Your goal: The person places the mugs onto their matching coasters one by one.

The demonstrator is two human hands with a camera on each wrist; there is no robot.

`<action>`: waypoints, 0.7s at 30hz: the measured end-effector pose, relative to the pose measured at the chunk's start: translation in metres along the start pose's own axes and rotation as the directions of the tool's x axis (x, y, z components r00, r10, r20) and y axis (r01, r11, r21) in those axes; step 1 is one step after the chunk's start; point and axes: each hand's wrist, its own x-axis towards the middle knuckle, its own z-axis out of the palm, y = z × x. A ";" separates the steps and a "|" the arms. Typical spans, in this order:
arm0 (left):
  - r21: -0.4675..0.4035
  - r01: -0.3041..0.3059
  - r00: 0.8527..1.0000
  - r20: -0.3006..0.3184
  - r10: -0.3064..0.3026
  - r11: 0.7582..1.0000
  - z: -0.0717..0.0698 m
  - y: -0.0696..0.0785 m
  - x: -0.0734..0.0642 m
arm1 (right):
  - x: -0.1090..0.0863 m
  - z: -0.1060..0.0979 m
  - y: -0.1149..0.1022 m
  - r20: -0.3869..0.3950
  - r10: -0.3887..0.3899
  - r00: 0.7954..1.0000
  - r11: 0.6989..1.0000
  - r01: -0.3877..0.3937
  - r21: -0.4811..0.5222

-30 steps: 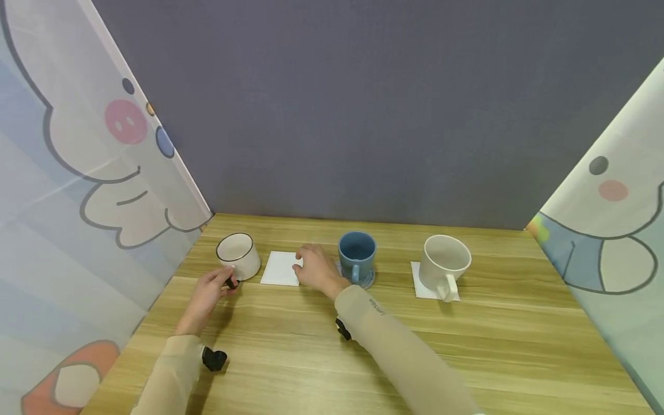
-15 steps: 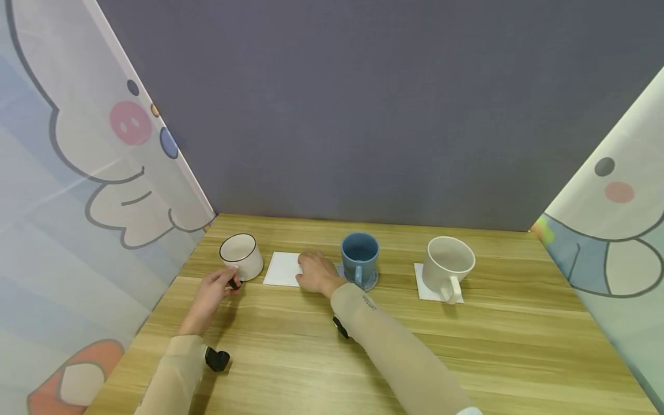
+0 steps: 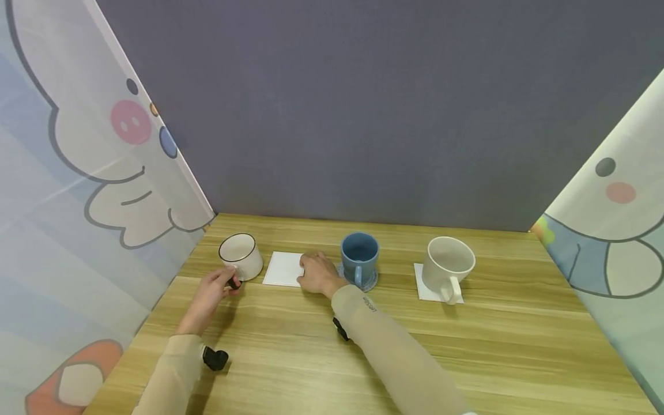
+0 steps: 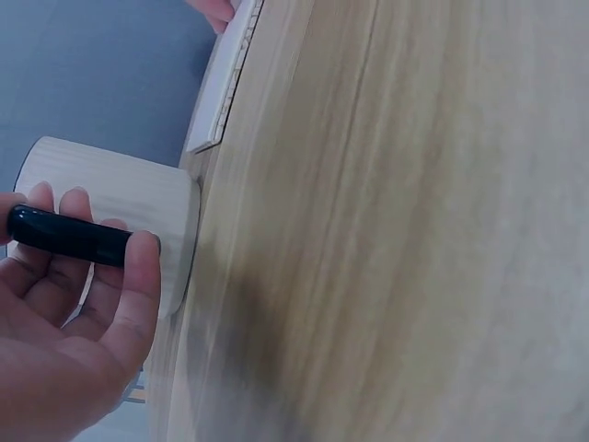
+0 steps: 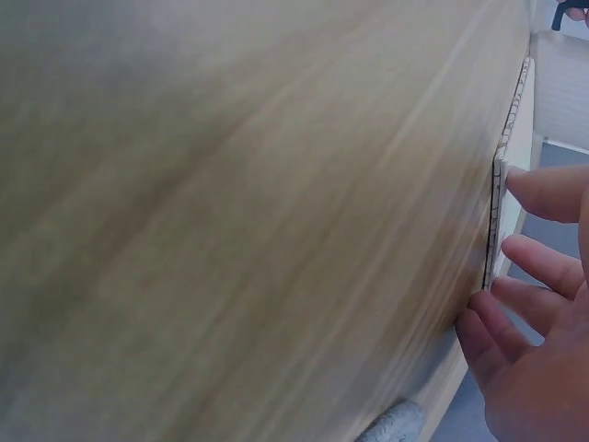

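My left hand (image 3: 210, 291) grips the black handle (image 4: 69, 237) of a white mug (image 3: 249, 264) with a dark rim. The mug stands upright on the wooden table at the left, beside a square white coaster (image 3: 282, 269). My right hand (image 3: 319, 274) reaches over that coaster's right part and covers it. In the right wrist view, the thumb presses by one corner of the coaster (image 5: 521, 129), and the other fingertips (image 5: 523, 253) curl along its edge. A blue mug (image 3: 359, 253) sits just right of this hand on a round blue-grey coaster (image 3: 370, 282).
To the right, a cream mug (image 3: 441, 262) stands on another white coaster (image 3: 419, 282), its handle toward me. A grey panel (image 3: 363, 115) closes off the back of the wooden table (image 3: 290, 357). Cartoon-printed curtains (image 3: 171, 253) hang at both sides.
My right hand has settled onto the white coaster's right side, and its fingers have drawn in at the edge. The left hand keeps its hold on the mug handle. The mugs stay put.
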 end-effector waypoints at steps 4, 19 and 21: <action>0.023 -0.010 0.999 0.036 0.009 1.000 -0.001 0.004 -0.003 | -0.002 0.001 -0.001 -0.023 0.017 1.000 0.999 -0.016 0.042; 0.035 -0.023 1.000 -0.001 0.023 0.999 0.004 0.010 -0.001 | -0.003 0.002 0.002 -0.042 0.020 0.999 0.999 -0.018 0.045; 0.035 -0.025 0.999 -0.021 0.026 0.999 0.006 0.012 0.000 | -0.002 0.002 0.002 -0.039 0.024 0.999 0.999 -0.022 0.042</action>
